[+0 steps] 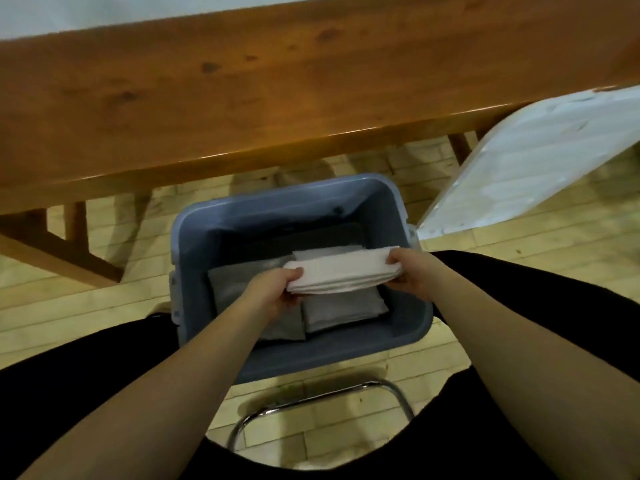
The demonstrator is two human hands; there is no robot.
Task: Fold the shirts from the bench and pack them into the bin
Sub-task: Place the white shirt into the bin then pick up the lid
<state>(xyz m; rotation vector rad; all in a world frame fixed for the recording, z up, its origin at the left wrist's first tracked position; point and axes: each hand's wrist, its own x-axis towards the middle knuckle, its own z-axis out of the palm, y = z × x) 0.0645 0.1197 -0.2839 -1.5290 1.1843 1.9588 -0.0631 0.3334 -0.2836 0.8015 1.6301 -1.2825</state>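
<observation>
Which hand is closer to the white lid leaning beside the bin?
Right. The right hand grips the folded white shirt on the side towards the white plastic lid; the left hand grips its far end.

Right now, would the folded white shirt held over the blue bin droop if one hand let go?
Probably: the folded white shirt sags between the left hand and right hand. Its layered edges look soft, likely light.

Dim, soft overall; glare streaks the long brown wooden bench [242, 91] edge beyond the hands; wide-angle bowing at margins; slight blur throughout.
</observation>
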